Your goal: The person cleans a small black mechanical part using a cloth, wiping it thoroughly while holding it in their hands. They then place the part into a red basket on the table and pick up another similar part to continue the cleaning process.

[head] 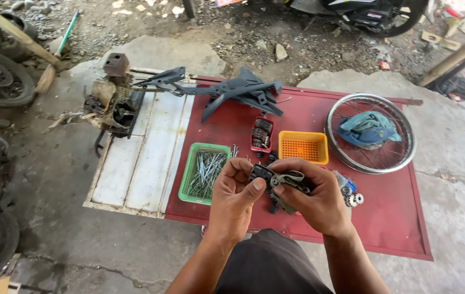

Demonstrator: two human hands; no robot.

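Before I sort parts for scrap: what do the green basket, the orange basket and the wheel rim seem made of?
Green basket: apparently moulded plastic, with matte latticed walls; it holds grey metal spokes. Orange basket: the same perforated plastic look, and empty. Wheel rim: likely bare metal, given its silvery sheen and thin wire spokes, with a blue cloth lying inside it.

Red board (385, 218) with baskets (303, 147), spoked wheel (370, 133).
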